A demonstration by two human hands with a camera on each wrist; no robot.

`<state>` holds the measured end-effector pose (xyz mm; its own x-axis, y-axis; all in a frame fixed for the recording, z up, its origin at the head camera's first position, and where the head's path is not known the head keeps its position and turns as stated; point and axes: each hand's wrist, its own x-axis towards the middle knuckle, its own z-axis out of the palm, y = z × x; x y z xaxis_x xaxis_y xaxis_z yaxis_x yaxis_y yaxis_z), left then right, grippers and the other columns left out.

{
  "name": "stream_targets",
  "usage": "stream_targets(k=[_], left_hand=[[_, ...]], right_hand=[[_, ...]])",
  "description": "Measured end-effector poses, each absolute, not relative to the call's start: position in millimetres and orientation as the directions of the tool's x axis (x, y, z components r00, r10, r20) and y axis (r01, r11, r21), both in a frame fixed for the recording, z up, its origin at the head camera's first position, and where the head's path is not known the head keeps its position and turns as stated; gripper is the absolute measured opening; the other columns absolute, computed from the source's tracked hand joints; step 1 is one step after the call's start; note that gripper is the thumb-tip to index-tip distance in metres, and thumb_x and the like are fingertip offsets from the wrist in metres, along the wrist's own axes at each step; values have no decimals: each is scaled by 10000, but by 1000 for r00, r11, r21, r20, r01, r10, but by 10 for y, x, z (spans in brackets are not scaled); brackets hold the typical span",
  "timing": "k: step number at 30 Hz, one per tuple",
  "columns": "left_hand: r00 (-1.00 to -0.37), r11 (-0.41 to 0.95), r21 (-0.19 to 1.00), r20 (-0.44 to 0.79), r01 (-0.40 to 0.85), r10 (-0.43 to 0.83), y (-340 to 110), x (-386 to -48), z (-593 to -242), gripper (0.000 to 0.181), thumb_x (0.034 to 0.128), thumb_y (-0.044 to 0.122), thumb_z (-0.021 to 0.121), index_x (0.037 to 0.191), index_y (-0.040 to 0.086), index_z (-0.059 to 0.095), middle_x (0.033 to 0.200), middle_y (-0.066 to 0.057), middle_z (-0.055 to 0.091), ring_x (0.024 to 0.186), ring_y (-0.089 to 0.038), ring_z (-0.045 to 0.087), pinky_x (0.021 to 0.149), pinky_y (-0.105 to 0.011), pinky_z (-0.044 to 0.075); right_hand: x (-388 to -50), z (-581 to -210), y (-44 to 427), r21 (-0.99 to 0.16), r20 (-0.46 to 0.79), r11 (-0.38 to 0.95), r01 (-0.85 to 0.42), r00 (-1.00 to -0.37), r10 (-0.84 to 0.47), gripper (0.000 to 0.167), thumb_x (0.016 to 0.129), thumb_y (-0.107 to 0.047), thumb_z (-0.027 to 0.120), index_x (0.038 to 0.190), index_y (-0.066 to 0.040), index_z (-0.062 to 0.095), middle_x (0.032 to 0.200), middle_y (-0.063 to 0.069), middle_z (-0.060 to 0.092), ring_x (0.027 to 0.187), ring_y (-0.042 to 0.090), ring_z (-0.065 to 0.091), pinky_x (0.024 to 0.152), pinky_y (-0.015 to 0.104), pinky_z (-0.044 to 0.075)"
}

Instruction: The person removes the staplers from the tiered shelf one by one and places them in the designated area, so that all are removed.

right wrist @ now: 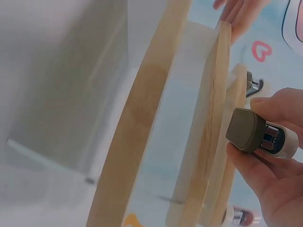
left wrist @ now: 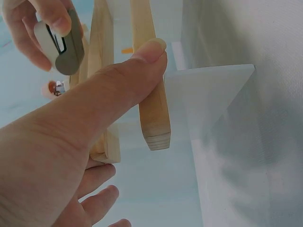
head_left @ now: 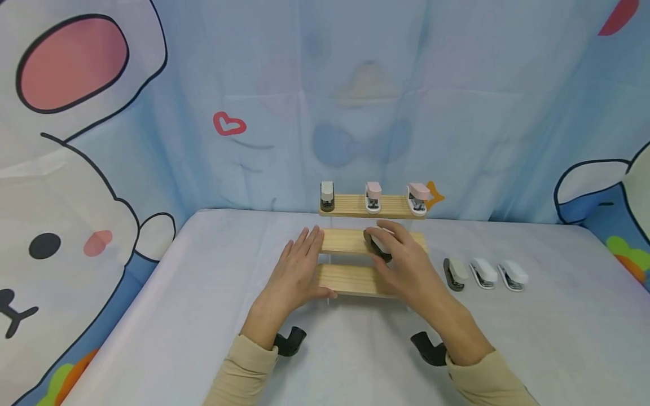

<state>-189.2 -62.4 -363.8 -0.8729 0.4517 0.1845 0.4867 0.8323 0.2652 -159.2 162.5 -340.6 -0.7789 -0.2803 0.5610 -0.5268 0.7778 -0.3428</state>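
Note:
A tiered rack has three wooden shelves; on the top shelf [head_left: 350, 214] stand a grey-and-white stapler [head_left: 327, 196] and two pink-and-white staplers [head_left: 373, 197]. My right hand [head_left: 411, 270] pinches a dark grey-and-white stapler [right wrist: 246, 130] between thumb and fingers, over the middle shelf [head_left: 342, 241]; whether it touches the shelf I cannot tell. My left hand [head_left: 294, 273] lies at the rack's left end, fingers extended, its thumb pressing on the front edge of the lowest shelf [left wrist: 154, 118].
Right of the rack, a grey stapler [head_left: 455, 274] and two white staplers [head_left: 483, 273] lie in a row on the white tablecloth [head_left: 355, 366]. Behind hangs a blue cartoon curtain [head_left: 254, 67]. Black straps or mounts show near both wrists.

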Motion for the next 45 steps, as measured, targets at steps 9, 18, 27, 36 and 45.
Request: stream_targets(k=[9,18,27,36,45], left_hand=[[-875,832,272,185,483,448,-618,-1884,-3629,1213,657,453,903,1574,48,221,1650,-116,218,1538,-291,184,1230,-540,231],[-875,829,278,183,484,449,-623,-1883,-3635,1214,658,451,902,1576,53,214,1652,-118,212,1543,-280,167,1233,-538,224],[-871,825,281,188,490,453,-625,-1879,-3636,1216,659,452,899,1577,48,210,1651,-124,214,1542,-284,166,1231,-545,225],[-875,828,284,171,484,453,-624,-1878,-3627,1218,670,458,891,1581,52,194,1657,-115,198,1545,-280,156,1236,-538,214],[-874,828,282,173,485,453,-621,-1883,-3628,1219,666,457,895,1579,46,199,1654,-120,205,1544,-282,159,1236,-539,213]], right_hand=[[-1474,-3412,1790,-321,600,785,-531,-755,-265,510,802,68,753,1284,-7,604,1337,227,539,1124,398,622,785,493,589],[-1367,-3421,1960,-327,585,806,-494,-775,-238,508,815,41,753,1295,-27,598,1341,190,539,1088,361,639,771,488,587],[-1286,-3436,2101,-307,573,839,-448,-792,-213,510,798,28,773,1276,-19,601,1335,217,534,1086,392,625,791,532,581],[-1203,-3488,2251,-288,586,859,-424,-787,-192,551,756,75,780,1270,-14,602,1314,240,536,987,419,659,692,489,597],[-1146,-3487,2381,-267,608,875,-404,-775,-172,582,719,86,799,1262,-15,617,1294,239,553,943,416,665,653,493,587]])
